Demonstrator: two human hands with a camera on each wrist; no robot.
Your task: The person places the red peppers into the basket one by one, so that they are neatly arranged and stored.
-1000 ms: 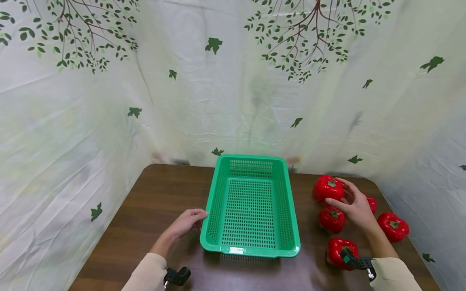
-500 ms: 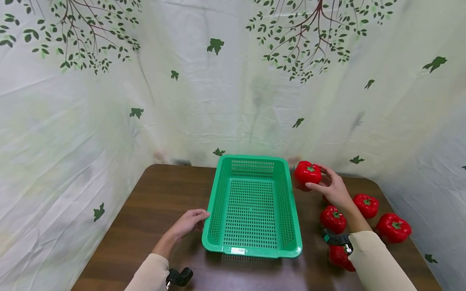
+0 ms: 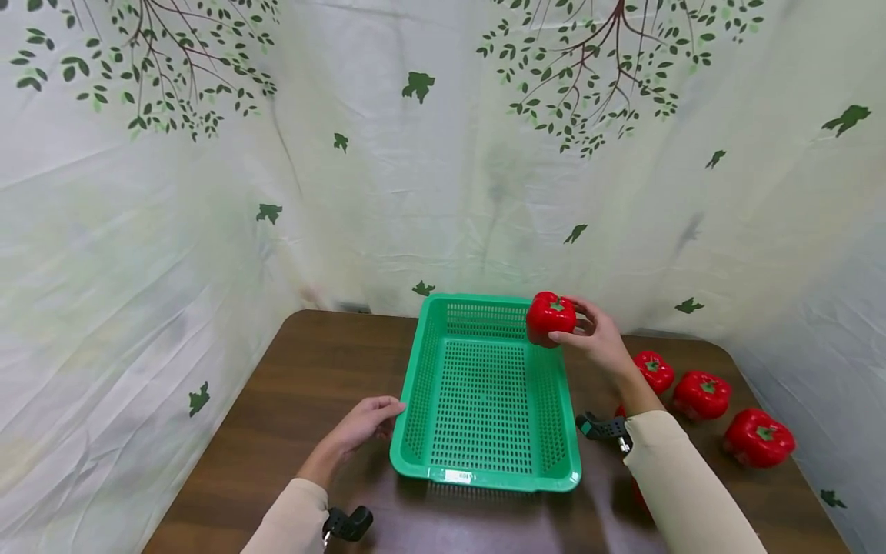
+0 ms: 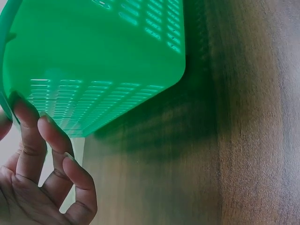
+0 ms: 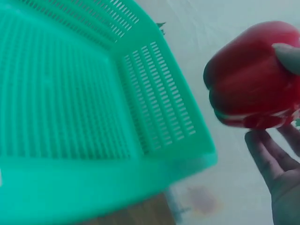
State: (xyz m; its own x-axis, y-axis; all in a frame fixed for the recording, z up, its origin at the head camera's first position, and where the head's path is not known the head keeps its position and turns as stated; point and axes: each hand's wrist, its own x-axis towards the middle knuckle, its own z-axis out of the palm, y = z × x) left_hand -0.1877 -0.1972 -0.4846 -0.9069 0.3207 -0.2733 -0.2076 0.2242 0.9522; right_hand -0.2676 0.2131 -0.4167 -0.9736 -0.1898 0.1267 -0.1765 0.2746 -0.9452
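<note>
A green perforated plastic basket [image 3: 484, 481] stands on the brown wooden table, with nothing inside it. My left hand [image 3: 363, 427] pinches the basket's left rim between thumb and fingers; the left wrist view shows the fingers [image 4: 30, 140] curled at that rim. In my right hand [image 3: 601, 338] is a red bell pepper [image 3: 550, 317], held up over the basket's far right corner, its green stem facing up. The right wrist view shows the same pepper [image 5: 253, 77] gripped between thumb and fingers, apart from the basket wall.
More red bell peppers [image 3: 702, 395] lie on the table's right side, some partly hidden under my right forearm. A white cloth [image 3: 484, 192] printed with leaves hangs behind the table [image 3: 332, 346] and at both sides.
My right hand has lifted the red bell pepper from the group on the right and carried it left to the basket's far right corner. My left hand still pinches the rim.
</note>
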